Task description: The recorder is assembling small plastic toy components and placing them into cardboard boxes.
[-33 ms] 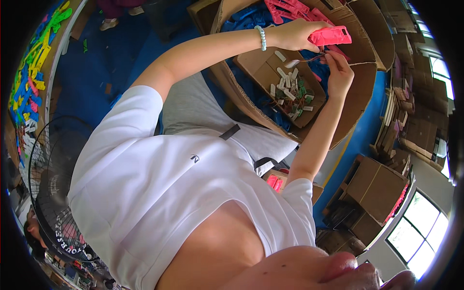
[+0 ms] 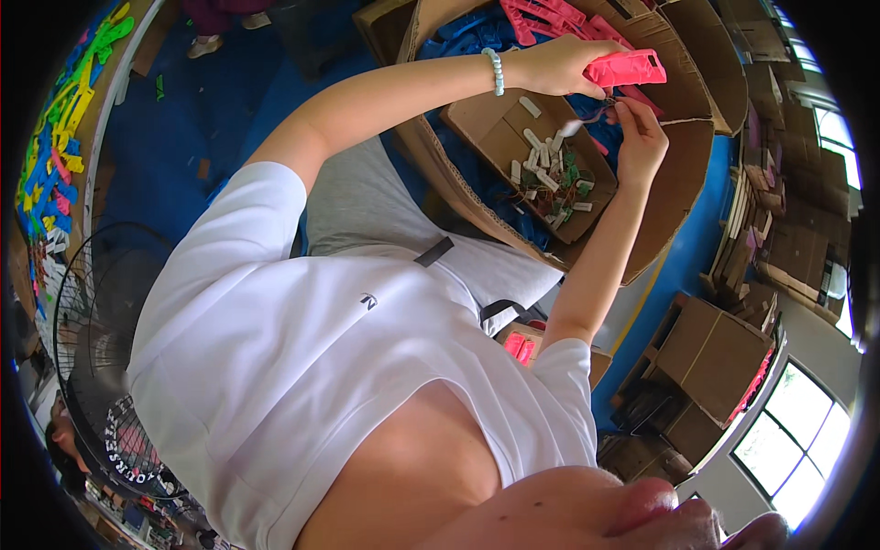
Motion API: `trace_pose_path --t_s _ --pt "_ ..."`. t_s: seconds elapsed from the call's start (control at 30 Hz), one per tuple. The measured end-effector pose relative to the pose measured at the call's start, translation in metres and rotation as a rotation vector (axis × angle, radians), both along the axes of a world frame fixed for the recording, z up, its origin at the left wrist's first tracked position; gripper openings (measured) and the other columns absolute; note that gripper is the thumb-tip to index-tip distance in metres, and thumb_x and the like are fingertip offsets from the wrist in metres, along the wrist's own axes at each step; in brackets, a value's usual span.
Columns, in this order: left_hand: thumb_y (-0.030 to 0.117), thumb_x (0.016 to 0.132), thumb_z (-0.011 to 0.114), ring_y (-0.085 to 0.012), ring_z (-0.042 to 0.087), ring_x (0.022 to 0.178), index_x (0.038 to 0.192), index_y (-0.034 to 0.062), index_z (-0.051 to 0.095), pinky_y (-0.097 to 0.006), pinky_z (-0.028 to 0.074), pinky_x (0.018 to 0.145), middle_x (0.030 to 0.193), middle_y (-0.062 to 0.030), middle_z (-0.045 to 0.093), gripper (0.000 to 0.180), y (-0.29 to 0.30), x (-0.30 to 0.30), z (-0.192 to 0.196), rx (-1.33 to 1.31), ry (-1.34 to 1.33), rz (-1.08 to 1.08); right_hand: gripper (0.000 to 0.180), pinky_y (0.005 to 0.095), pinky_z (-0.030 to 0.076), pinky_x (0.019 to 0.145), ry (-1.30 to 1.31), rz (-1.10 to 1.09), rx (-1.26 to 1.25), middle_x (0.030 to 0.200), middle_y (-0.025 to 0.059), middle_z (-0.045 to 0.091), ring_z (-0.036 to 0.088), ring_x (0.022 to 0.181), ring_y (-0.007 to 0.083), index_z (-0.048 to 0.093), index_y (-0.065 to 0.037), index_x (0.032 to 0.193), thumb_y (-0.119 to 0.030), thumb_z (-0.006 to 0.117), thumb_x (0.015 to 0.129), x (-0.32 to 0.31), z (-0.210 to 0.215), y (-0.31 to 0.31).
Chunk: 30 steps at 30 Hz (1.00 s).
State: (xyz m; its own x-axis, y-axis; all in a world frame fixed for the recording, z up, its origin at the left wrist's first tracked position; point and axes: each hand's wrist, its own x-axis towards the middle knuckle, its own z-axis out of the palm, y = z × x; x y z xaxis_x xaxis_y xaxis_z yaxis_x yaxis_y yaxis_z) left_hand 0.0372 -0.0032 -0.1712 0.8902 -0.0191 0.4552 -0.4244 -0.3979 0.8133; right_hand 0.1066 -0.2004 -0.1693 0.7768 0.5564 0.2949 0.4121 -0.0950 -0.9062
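Left hand: The left hand (image 2: 559, 66), below a pale beaded bracelet (image 2: 496, 71), grasps a bright pink, elongated plastic piece (image 2: 632, 67) by its left end.
Pink piece: It is held up over a large brown cardboard carton (image 2: 676, 197), toward that carton's right-hand rim.
Right hand: The right hand (image 2: 644, 142) pinches thin dark wires (image 2: 598, 116) between thumb and fingertip, just under the piece; the exact contact is too small to tell.
Hanging part: A small white part (image 2: 570, 128), blurred, dangles by the wires over the inner box's upper right edge.
Inner box: An open, shallow cardboard box (image 2: 500, 117) holds white rectangular parts (image 2: 547, 179) and green circuit boards (image 2: 570, 174), mostly toward its lower right corner.
Handling: Best to steady the piece, keep the wires slack, and support the dangling part so its weight doesn't strain them.
Writing: White lettering shows on a black fan (image 2: 126, 435); a small dark emblem (image 2: 368, 301) marks the white T-shirt (image 2: 275, 316). None can be made out on the piece.
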Motion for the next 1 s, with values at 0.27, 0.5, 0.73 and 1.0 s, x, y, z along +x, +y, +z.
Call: trace_pose_path --t_s 0.27,0.5,0.73,1.0 --pt "0.018 0.083 0.073 -0.0297 0.069 0.085 0.132 0.0055 0.045 -0.036 0.052 0.073 0.096 -0.0162 0.070 0.058 -0.014 0.027 -0.007 -0.017 -0.200 0.169 0.011 0.0262 0.052 0.062 0.185 -0.217 0.297 0.078 0.0071 0.065 0.061 0.068 0.0118 0.065 0.007 0.098 -0.001 0.064 0.090 0.011 -0.016 0.009" --pt "0.016 0.086 0.066 -0.0232 0.070 0.079 0.122 0.0036 0.046 -0.036 0.055 0.069 0.090 -0.0129 0.069 0.044 -0.015 0.060 -0.021 -0.359 -0.149 0.181 0.012 0.0240 0.052 0.067 0.206 -0.210 0.386 0.082 0.0077 0.066 0.062 0.070 0.0135 0.066 0.006 0.100 0.002 0.065 0.089 0.019 -0.019 0.004" --pt "0.019 0.100 0.048 -0.0253 0.066 0.099 0.132 0.0037 0.046 -0.039 0.057 0.083 0.112 -0.0129 0.062 0.036 -0.021 0.062 -0.034 -1.114 0.273 -0.369 0.013 0.0221 0.049 0.068 0.192 -0.160 0.203 0.085 0.0056 0.067 0.061 0.073 0.0109 0.067 0.006 0.100 0.000 0.066 0.088 0.016 -0.027 -0.009" --pt "0.017 0.099 0.055 -0.0131 0.059 0.110 0.138 -0.0012 0.046 -0.030 0.051 0.094 0.124 -0.0098 0.060 0.043 -0.027 0.064 -0.046 -0.937 0.187 -0.249 0.015 0.0259 0.054 0.067 0.251 -0.185 0.192 0.087 0.0069 0.067 0.063 0.075 0.0124 0.067 0.005 0.101 -0.002 0.067 0.088 0.019 -0.026 0.005"
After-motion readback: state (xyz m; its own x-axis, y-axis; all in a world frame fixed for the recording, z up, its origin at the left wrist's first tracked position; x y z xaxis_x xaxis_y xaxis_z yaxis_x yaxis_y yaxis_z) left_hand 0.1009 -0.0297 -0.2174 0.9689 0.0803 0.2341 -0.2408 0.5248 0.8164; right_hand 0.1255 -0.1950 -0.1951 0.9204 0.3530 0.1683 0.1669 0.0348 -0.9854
